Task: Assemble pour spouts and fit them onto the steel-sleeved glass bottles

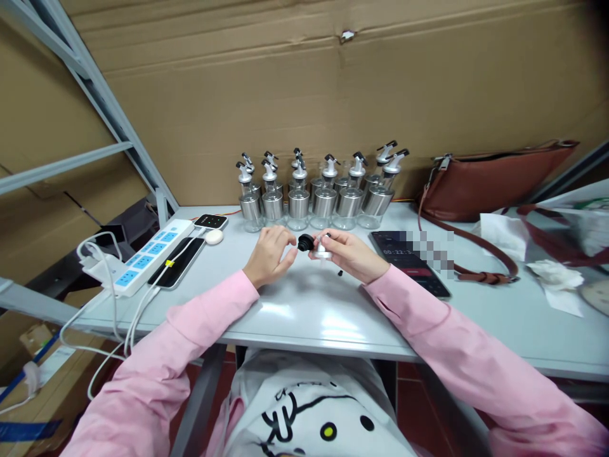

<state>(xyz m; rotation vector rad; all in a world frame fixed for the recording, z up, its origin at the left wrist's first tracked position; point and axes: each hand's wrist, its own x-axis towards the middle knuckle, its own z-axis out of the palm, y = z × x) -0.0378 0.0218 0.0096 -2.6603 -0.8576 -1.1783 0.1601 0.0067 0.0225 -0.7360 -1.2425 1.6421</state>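
Note:
My left hand has its thumb and forefinger bent at the near edge of a black ribbed stopper, apparently gripping it by that edge. Close beside it, my right hand pinches a silver-and-clear pourer top between thumb and fingers. The stopper and pourer top nearly meet; whether they touch is hard to see. On the table below my right hand lies a small black piece. Behind both hands stand several glass bottles with steel bands, most topped by pourers with black levers.
At left are a white power strip, a phone, cables, a small black-screened device and a round white case. At right lie a phone with a timer, a brown bag and crumpled tissues. Cardboard walls the back.

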